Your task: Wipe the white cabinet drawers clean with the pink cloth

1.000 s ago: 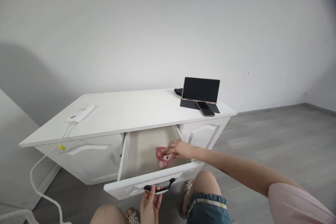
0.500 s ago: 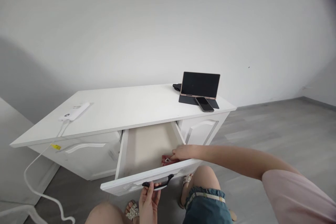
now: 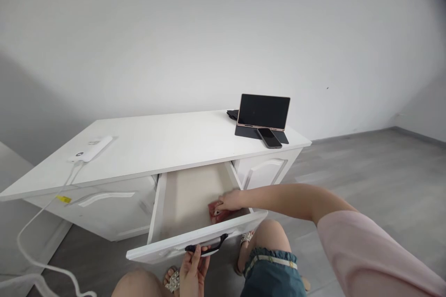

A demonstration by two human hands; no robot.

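Note:
My left hand (image 3: 194, 271) is closed round the black handle (image 3: 212, 247) on the front of the pulled-out white drawer (image 3: 160, 204). Inside the drawer, near its front right corner, my right hand (image 3: 232, 200) has its fingers closed on a small red item (image 3: 213, 213) with a whitish mark. It looks like folded cloth or a pouch, but its exact kind does not show. Part of it is covered by the fingers, and the front panel rises just before it.
On the white cabinet top (image 3: 167, 139) stand a tablet (image 3: 264, 111) in a dark folio, a phone (image 3: 269, 138) and a black item (image 3: 232, 114) behind. A white power strip (image 3: 91, 148) trails its cable over the left edge. My knees are close below the drawer.
My right hand has shifted slightly with the red item, more of which now shows above the front panel. My left hand stays on the handle. The view has moved a little.

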